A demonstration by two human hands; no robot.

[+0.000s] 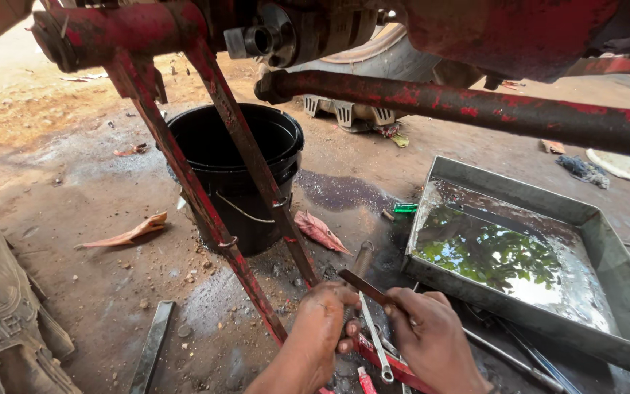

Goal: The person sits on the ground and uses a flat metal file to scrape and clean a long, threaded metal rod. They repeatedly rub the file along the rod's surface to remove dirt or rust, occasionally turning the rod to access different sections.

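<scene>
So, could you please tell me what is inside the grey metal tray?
The grey metal tray holds a shallow pool of liquid mirroring green leaves; anything beneath its surface is hidden.

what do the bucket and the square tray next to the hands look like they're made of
The bucket looks like black plastic: matte, smooth wall, thin wire handle. The tray looks like grey sheet metal: folded straight walls, dull sheen, holding a reflective liquid.
</scene>
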